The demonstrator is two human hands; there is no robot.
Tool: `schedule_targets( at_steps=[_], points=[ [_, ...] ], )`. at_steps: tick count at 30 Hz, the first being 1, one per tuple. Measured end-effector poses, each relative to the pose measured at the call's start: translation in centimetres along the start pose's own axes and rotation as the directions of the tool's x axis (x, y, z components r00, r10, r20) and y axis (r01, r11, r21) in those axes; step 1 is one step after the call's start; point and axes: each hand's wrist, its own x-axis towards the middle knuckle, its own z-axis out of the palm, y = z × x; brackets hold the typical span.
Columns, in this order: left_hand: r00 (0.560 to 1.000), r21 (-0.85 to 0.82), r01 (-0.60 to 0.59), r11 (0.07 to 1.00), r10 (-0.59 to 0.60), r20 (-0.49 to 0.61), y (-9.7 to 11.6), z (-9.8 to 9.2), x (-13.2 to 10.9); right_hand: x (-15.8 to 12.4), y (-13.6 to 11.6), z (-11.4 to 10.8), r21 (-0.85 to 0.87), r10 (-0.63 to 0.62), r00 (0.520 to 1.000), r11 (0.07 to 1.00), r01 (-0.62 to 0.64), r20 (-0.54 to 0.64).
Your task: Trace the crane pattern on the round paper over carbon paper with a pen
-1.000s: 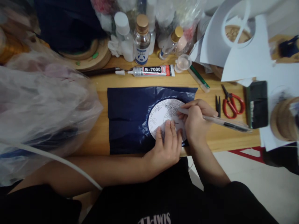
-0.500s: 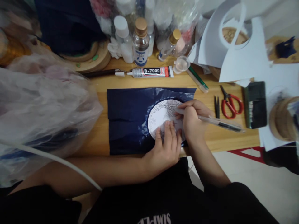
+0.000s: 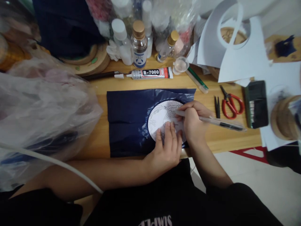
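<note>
Wooden desk (image 3: 223,139) busy with craft supplies, pen over a patterned paper circle

Along the back of the desk stand several bottles, among them a clear bottle with a brown cap (image 3: 139,47), and a glue tube (image 3: 151,73) marked B-7000 lies in front of them. Crumpled clear plastic (image 3: 47,103) fills the left side. Nearer the person, a dark blue sheet (image 3: 128,121) lies on the wood, and on its right part rests the paper circle (image 3: 157,114), printed with fine feather-like lines. Fingers spread, the left hand (image 3: 166,149) presses its fingertips on the circle's lower part. Beside it, the right hand (image 3: 195,124) is clamped on a clear pen (image 3: 211,121), slanted with its tip end over the drawing; whether the tip touches the paper, I cannot tell. Right of this hand lie a small black tool (image 3: 217,108), red-handled scissors (image 3: 228,99) and a black box (image 3: 257,103).
</note>
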Motion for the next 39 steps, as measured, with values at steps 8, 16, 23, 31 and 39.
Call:
schedule_targets(
  at_steps=[8, 16, 23, 31, 39],
  points=[
    [1.0, -0.006, 0.0, 1.0, 0.0, -0.005, -0.02, -0.02, -0.01, -0.02, 0.13, -0.02, -0.034, -0.024, 1.0, 0.999, 0.024, 0.013],
    [1.0, -0.009, -0.002, 1.0, 0.002, 0.002, -0.06, -0.1, 0.0, -0.02, -0.14, 0.1, -0.033, -0.007, 1.0, 0.999, 0.006, -0.015],
    [1.0, -0.004, -0.008, 1.0, 0.008, 0.001, -0.09, -0.11, 0.02, 0.0, -0.31, 0.09, -0.058, 0.01, 0.999, 0.998, -0.012, -0.032],
    [1.0, 0.005, -0.004, 1.0, 0.005, -0.004, -0.08, -0.07, 0.01, 0.07, -0.33, 0.12, -0.083, -0.033, 0.999, 0.996, 0.031, -0.026],
    [1.0, -0.006, 0.0, 1.0, 0.0, 0.008, -0.2, -0.32, 0.08, 0.0, -0.3, 0.12, 0.0, 0.03, 0.998, 1.0, -0.03, -0.05]
  ],
)
